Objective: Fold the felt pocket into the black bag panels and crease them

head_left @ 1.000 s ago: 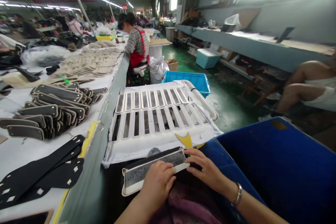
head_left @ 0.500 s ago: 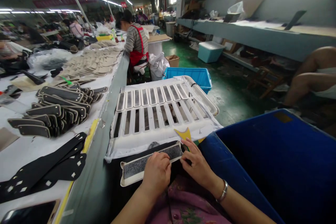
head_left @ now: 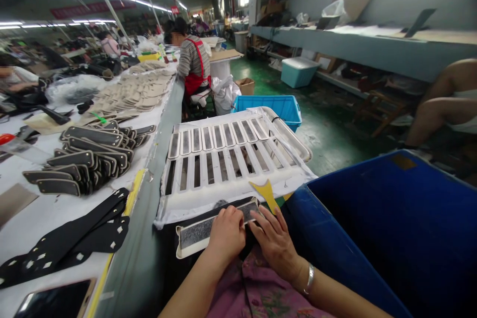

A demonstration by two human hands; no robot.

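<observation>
A long flat strip (head_left: pixel 197 232) with a white border and dark grey middle lies across my lap at the bottom centre. My left hand (head_left: pixel 225 235) rests closed on its middle, fingers curled down onto it. My right hand (head_left: pixel 274 241) presses on the strip's right end, fingers bent and close together. Just beyond my right fingers lies a yellow Y-shaped tool (head_left: pixel 266 193) on the white slotted rack (head_left: pixel 223 159).
A big blue bin (head_left: pixel 391 228) stands at my right. Stacks of dark strips (head_left: pixel 82 159) and black punched pieces (head_left: pixel 63 243) lie on the long table at left, with a phone (head_left: pixel 55 300) near its front. A seated person (head_left: pixel 192 67) works ahead; another person's bare legs (head_left: pixel 436 109) are at right.
Both hands have slid left along the strip and drawn closer together. The strip has shifted slightly toward me and the view has tipped a little.
</observation>
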